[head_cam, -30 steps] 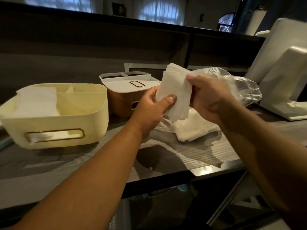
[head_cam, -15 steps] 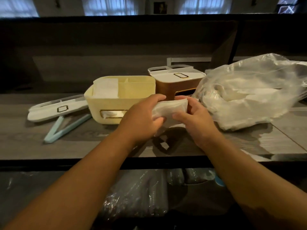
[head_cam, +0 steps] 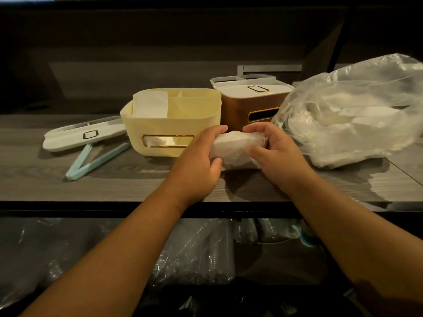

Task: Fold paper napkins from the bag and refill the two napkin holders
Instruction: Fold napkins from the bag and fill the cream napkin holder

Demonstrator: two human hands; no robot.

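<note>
A stack of white paper napkins (head_cam: 238, 147) lies bent over itself on the grey wooden counter (head_cam: 114, 186). My left hand (head_cam: 199, 161) grips its left end and my right hand (head_cam: 277, 154) grips its right end, fingers curled over the top. Just behind stands the open cream napkin holder (head_cam: 174, 124) with white napkins in its left compartment. The brown holder (head_cam: 249, 106) with a white lid stands to its right. The clear plastic bag (head_cam: 352, 113) of napkins lies at the right.
The cream holder's white lid (head_cam: 84, 135) lies flat at the left, with a pale blue clip (head_cam: 96, 160) in front of it. A dark raised ledge runs along the back. Plastic-wrapped items fill the shelf under the counter.
The napkin stack came down from chest height in front of the bag to the counter and is now folded over between both hands. The view has swung left and downward.
</note>
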